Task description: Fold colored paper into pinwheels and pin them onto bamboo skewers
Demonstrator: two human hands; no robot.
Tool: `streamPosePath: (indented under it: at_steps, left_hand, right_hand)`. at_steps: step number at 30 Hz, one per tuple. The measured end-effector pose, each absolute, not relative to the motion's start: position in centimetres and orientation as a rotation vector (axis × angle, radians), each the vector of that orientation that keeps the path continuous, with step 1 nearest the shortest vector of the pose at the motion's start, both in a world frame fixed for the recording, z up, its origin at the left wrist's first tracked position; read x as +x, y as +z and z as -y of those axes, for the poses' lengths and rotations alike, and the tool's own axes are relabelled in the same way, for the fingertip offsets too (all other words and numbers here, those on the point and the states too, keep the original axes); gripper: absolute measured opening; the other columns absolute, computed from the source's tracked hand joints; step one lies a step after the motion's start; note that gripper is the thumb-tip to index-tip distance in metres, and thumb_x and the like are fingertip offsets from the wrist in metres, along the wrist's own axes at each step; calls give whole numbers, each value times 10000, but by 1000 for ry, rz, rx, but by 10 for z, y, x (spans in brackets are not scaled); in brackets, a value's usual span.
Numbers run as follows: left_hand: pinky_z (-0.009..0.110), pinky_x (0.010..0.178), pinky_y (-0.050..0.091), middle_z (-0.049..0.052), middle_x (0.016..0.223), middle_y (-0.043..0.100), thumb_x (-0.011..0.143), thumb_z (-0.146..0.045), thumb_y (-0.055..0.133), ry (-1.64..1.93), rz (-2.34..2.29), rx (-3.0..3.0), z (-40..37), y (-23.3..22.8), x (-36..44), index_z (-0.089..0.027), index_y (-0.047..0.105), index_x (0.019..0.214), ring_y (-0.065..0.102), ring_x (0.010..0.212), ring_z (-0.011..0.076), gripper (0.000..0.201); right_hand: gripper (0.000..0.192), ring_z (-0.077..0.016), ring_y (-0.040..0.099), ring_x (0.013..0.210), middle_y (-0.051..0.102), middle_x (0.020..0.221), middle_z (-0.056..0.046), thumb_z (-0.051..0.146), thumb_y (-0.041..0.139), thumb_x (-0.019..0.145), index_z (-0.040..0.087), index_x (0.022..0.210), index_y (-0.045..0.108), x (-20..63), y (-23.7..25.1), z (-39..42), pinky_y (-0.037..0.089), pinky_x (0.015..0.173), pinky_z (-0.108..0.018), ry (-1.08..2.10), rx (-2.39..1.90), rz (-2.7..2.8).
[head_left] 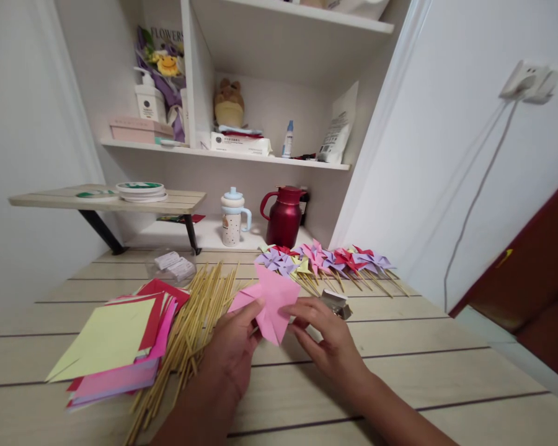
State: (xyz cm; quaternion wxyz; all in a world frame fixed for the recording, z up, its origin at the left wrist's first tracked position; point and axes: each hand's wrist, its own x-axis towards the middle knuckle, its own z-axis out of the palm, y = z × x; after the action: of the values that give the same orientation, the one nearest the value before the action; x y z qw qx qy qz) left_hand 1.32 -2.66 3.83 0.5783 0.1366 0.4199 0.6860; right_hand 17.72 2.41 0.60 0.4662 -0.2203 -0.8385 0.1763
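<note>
A pink paper pinwheel (272,303), cut and partly folded, is held up above the table between both hands. My left hand (235,350) pinches its left side, with the thumb lying on top of the paper. At the right edge, the fingers of my right hand (323,334) are closed on the paper; their tips are partly hidden behind it. Just beyond the right hand stands a small open box (337,302), its contents too small to make out. A heap of thin wooden sticks (199,310) lies by my left forearm.
Left of the sticks is a stack of coloured paper sheets (106,334), with a clear plastic box (172,265) behind it. Finished pinwheels on sticks (325,260) lie at the back right. A red jug (284,217), a cup (232,220) and a raised wooden shelf (186,199) stand behind.
</note>
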Motion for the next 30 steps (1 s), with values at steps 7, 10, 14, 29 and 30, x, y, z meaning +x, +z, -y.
streamPosePath:
  at_steps: [7, 10, 14, 29, 30]
  left_hand:
    - [281, 712, 523, 110, 879, 777, 712, -231, 773, 1594, -944, 459, 29, 33, 15, -123, 764, 847, 709, 814, 221, 173]
    - [294, 722, 511, 105, 861, 776, 665, -278, 808, 1586, -939, 497, 28, 32, 16, -131, 767, 827, 704, 824, 233, 222]
    - [318, 755, 503, 103, 817, 767, 626, -330, 838, 1589, -936, 548, 29, 34, 18, -125, 766, 799, 692, 804, 235, 277]
    - [283, 683, 481, 53, 671, 712, 715, -357, 787, 1529, -918, 706, 33, 33, 27, -138, 784, 783, 620, 664, 179, 229]
    - [283, 696, 483, 54, 691, 717, 727, -353, 777, 1529, -926, 712, 33, 33, 28, -143, 785, 794, 622, 681, 179, 220]
  right_hand:
    - [276, -177, 627, 683, 662, 795, -49, 134, 616, 865, 278, 1055, 756, 174, 10, -19, 501, 575, -279, 524, -561, 1957]
    - [248, -176, 589, 658, 608, 731, -35, 176, 642, 858, 283, 1040, 773, 175, 10, -18, 464, 540, -270, 509, -584, 1916]
    - [188, -169, 540, 622, 565, 670, -17, 243, 667, 859, 283, 994, 791, 176, 10, -17, 425, 540, -268, 495, -643, 1906]
    - [216, -121, 362, 510, 462, 524, 49, 392, 750, 759, 193, 687, 709, 167, 12, -13, 303, 507, -255, 983, -868, 1556]
    - [225, -119, 353, 510, 442, 523, 53, 399, 745, 762, 191, 687, 702, 166, 12, -13, 296, 505, -255, 999, -874, 1539]
